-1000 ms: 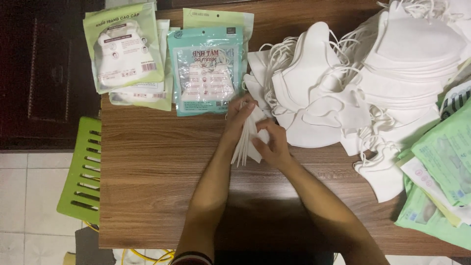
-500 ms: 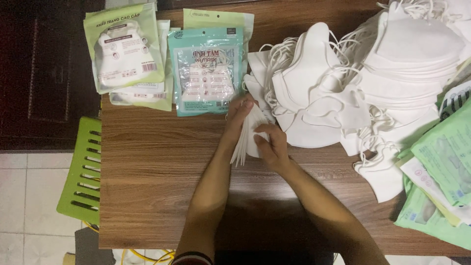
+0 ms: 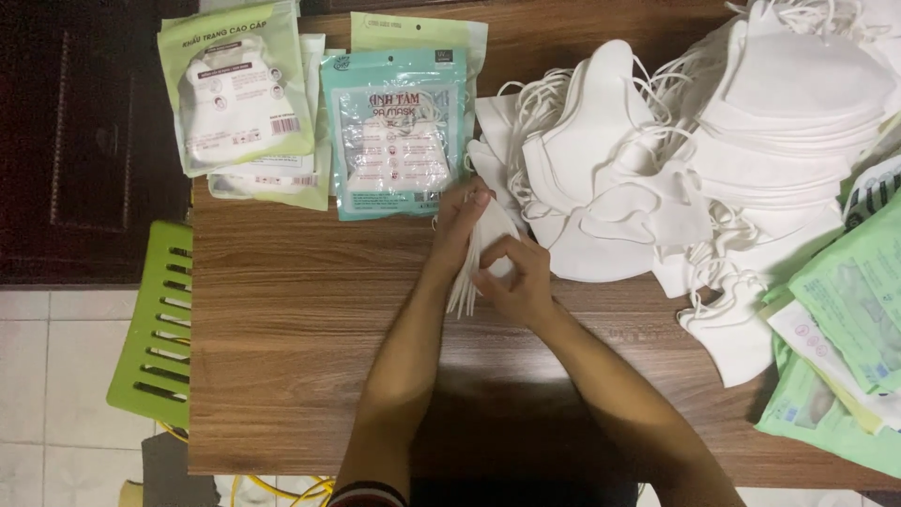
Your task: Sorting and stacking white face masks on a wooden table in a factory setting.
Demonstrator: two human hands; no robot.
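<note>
Both my hands hold a small stack of folded white face masks point(image 3: 474, 263) upright on its edge on the wooden table point(image 3: 300, 357). My left hand point(image 3: 457, 221) grips the stack from the left and top. On the right side my right hand point(image 3: 514, 278) pinches it, fingers curled. The stack stands just below a teal mask packet point(image 3: 396, 141) and left of a big heap of loose white masks point(image 3: 685, 169).
Green mask packets point(image 3: 239, 94) lie at the table's back left. More green and white packets point(image 3: 845, 338) pile at the right edge. A green plastic stool point(image 3: 155, 324) stands left of the table over tiled floor. Yellow cable point(image 3: 282, 488) shows below the front edge.
My hands shifted only slightly on the stack; the right fingers have curled closer against the masks. The stack stays in the same spot.
</note>
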